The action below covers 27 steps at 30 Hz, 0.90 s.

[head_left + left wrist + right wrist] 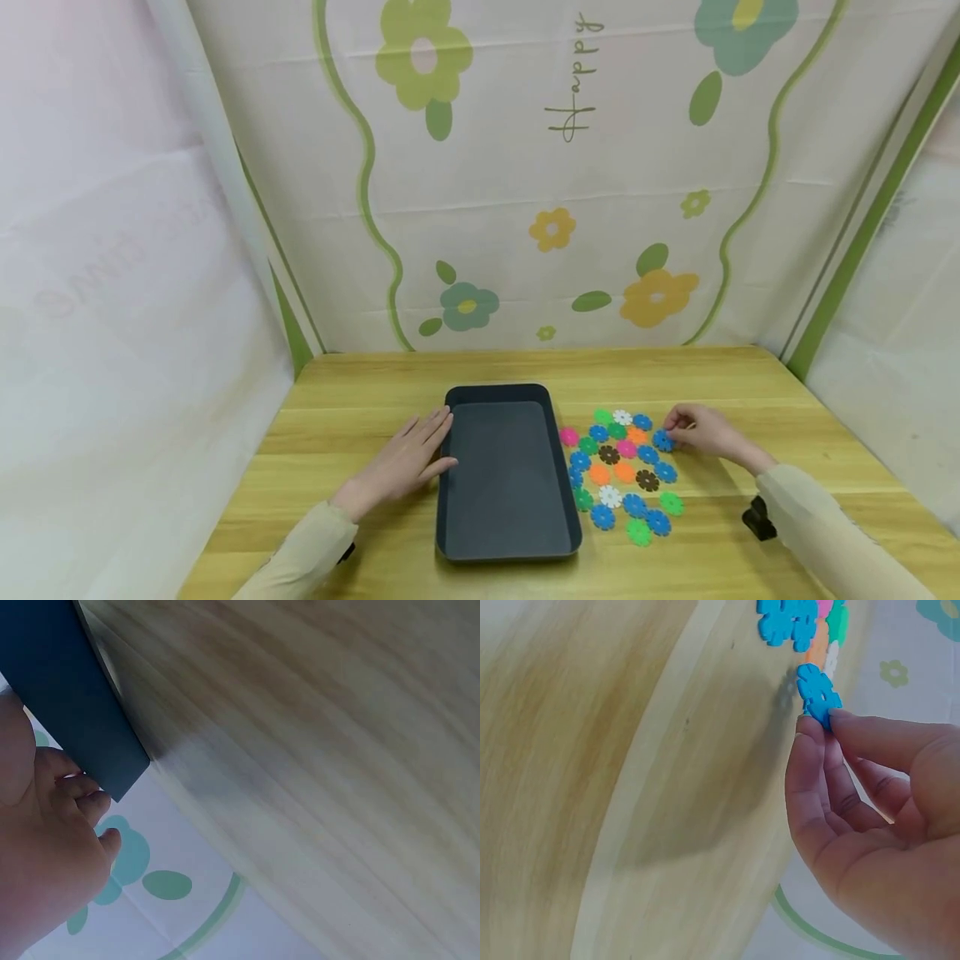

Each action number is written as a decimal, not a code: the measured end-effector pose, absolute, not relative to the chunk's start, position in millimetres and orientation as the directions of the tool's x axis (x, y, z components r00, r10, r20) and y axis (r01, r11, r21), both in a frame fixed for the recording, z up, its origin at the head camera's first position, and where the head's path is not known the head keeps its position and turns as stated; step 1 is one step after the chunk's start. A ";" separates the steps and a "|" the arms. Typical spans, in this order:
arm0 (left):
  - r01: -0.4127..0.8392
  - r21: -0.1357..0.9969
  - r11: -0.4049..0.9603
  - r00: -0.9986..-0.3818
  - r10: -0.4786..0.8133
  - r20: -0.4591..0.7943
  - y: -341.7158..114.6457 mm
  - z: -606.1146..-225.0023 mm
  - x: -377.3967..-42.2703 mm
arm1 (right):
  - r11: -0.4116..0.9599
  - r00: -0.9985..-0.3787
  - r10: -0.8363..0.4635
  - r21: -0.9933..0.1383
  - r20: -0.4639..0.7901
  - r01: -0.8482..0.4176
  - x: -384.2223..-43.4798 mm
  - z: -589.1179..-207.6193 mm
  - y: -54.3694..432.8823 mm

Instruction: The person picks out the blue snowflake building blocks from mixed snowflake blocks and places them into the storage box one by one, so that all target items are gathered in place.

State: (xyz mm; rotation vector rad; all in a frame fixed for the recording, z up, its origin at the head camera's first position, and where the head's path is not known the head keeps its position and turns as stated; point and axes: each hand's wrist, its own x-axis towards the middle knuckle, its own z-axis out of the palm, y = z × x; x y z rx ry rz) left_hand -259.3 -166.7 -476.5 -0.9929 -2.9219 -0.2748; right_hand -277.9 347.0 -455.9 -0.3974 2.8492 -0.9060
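Between thumb and fingertips my right hand (705,431) pinches a blue snowflake building disc (662,441), at the right edge of a group of such discs. The right wrist view shows the held blue disc (817,696) tilted on edge, its slots and centre hole visible. My left hand (403,460) rests at the left rim of a dark grey rectangular tray (510,483), fingers extended and thumb over the edge. In the left wrist view, the fingers lie against the outer wall of the tray (75,697). The tray's visible floor is bare.
Loose discs in several colours lie flat right of the tray, among them a brown disc (647,480), a white disc (611,497) and a light green disc (639,532). The wooden table (352,533) ends at a flower-print cloth (510,250) behind.
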 end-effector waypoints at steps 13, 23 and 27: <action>0.597 0.138 0.790 -0.801 0.595 0.066 -166.7 -475.6 -259.7 | 0.693 -0.937 -0.337 -0.699 -0.096 -0.178 -271.6 -436.1 318.8; 0.599 0.151 0.787 -0.801 0.594 0.078 -167.5 -475.4 -258.1 | 0.620 -0.902 -0.423 -0.753 -0.084 -0.220 -269.2 -427.3 275.0; 0.602 0.150 0.784 -0.798 0.596 0.084 -166.5 -474.4 -259.5 | 0.598 -0.887 -0.452 -0.769 -0.093 -0.225 -268.0 -422.5 258.7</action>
